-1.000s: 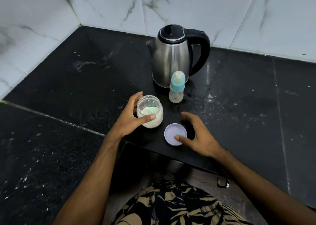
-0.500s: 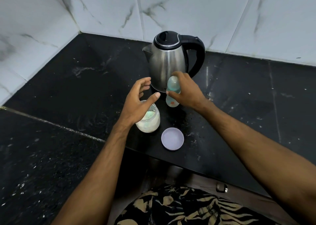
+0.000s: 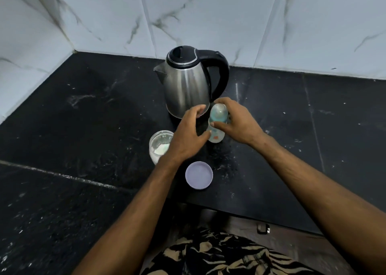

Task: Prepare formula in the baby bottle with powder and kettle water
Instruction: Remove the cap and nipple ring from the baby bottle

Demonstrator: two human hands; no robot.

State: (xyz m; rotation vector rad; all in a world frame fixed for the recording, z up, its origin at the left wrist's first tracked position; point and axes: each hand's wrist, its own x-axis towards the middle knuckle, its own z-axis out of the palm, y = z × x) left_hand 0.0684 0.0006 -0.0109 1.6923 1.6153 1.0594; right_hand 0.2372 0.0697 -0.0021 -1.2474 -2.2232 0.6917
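White marble-veined tiles (image 3: 208,18) form the corner walls behind a black speckled counter (image 3: 83,128).

Kettle (image 3: 186,87): steel body, black lid and handle, upright toward the back of the counter, spout pointing left, handle to the right.

Right hand (image 3: 240,122): fingers curled round the bottle (image 3: 217,124), thumb across its front below the collar, remaining fingers wrapped behind and over the cap. Grip is firm.

Left hand (image 3: 188,135): fingers spread and loosely bent, holding nothing. Thumb tip lies at the bottle's lower left side; actual contact cannot be determined. Fingertips sit in front of the kettle base.

Jar (image 3: 159,146): clear glass, uncapped, white powder inside, standing on the counter left of the bottle; its right side is partly hidden by the left wrist.

Bottle: directly in front of the kettle, upright with a slight tilt, clear domed cap over a teal collar, pale body with small coloured print. Whether its base touches the counter is not visible.

Lid (image 3: 199,178): round, pale lilac, lying flat near the counter's front edge, between the two forearms, apart from the jar.

Patterned black-and-tan cloth (image 3: 219,254) shows at the bottom edge.
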